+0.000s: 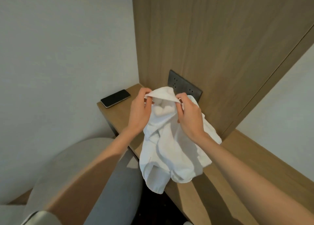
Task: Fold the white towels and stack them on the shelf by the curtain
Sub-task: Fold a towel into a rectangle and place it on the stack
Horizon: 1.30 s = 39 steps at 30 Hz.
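A crumpled white towel (169,146) hangs in front of me over the wooden shelf (119,115). My left hand (141,110) pinches its top edge on the left side. My right hand (190,115) pinches the same edge on the right. The cloth between my hands forms a short raised fold, and the rest drapes down in loose bunches past the shelf's front edge. Its lower corner dangles below the shelf level.
A black phone (115,98) lies flat on the shelf's far left corner by the white wall. A dark socket panel (184,86) is set in the wooden wall panel behind the towel. A grey rounded chair (71,165) stands below on the left.
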Tool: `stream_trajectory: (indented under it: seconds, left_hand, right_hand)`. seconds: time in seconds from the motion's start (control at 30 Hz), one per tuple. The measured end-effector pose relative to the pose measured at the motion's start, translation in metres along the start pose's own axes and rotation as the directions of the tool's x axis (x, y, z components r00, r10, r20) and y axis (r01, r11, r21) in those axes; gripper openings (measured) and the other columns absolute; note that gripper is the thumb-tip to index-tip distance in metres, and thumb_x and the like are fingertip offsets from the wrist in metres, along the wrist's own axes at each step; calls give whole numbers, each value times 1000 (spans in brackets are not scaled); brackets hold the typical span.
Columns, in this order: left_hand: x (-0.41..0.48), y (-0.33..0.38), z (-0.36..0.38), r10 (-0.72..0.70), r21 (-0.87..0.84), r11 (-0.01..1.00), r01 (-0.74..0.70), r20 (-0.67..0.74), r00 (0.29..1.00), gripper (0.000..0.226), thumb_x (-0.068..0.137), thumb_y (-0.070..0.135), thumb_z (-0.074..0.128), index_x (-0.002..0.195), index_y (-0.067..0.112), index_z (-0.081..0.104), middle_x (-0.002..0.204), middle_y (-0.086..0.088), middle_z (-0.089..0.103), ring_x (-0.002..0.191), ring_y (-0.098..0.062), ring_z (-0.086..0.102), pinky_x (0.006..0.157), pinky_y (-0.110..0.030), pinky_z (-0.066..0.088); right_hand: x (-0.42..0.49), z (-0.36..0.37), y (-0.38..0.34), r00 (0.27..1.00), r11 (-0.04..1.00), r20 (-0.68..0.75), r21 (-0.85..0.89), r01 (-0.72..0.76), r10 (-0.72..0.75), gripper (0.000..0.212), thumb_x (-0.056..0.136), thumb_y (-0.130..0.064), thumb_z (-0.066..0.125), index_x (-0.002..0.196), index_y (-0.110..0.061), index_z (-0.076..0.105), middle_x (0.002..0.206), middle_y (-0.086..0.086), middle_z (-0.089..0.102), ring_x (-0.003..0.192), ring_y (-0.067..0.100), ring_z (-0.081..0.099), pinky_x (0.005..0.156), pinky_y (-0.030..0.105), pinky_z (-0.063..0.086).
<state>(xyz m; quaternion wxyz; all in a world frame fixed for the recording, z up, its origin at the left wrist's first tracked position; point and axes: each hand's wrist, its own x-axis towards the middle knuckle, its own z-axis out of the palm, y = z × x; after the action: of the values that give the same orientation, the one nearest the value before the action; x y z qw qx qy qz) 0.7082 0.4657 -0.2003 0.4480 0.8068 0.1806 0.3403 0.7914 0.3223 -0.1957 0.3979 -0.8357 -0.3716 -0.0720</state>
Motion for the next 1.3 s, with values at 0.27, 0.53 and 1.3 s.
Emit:
stream_trajectory:
  seconds: [0.27, 0.53, 1.3]
  left_hand:
    - [57, 108, -25, 202, -282, 934, -220, -92, 975, 28, 94, 10, 43, 90, 36, 54, 89, 16, 61, 81, -9, 64, 70, -27, 57]
    - [37, 221, -21, 404, -423, 812, -403, -92, 910, 21, 95, 8, 46, 92, 27, 55, 88, 17, 59, 84, -6, 58, 75, -25, 48]
    - [-189, 387, 257, 418, -605, 788, -113, 391, 820, 9, 96, 16, 54, 88, 11, 56, 84, 9, 59, 84, -15, 62, 85, -38, 54]
  right_hand:
    - [61, -99, -81, 924, 958, -377, 235, 166, -68, 12, 96, -9, 43, 102, -11, 54, 94, 3, 61, 85, 24, 62, 70, 51, 53]
    - [22, -197, -132, 730, 937, -668, 144, 318, -146, 13, 95, -7, 46, 99, -17, 53, 94, -2, 57, 86, 22, 61, 72, 50, 54]
    - [-267, -443, 46, 698, 835, -561, -20, -549, 445, 12, 99, -23, 39, 92, -14, 43, 85, 7, 54, 81, 28, 49, 61, 33, 29]
